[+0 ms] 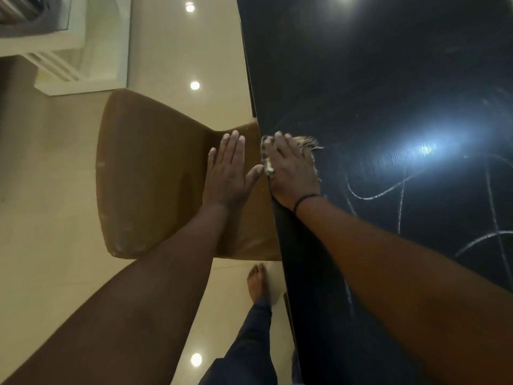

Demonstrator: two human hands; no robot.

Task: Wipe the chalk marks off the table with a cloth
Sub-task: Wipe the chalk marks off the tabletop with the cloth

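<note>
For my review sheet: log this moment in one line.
right hand presses cloth at table edge | left hand flat over chair | chalk marks remain

The scene is dimly and warmly lit. Round ceiling lights are mirrored as small bright spots on the glossy floor (166,65), and a strong bluish-white glare is spread across the dark surface (361,65), partly washing out the chalk marks (377,194) near it. Both forearms are left in deep shade. Wide-angle bending is seen at the edges, and fine detail is softened by slight blur throughout.
</note>
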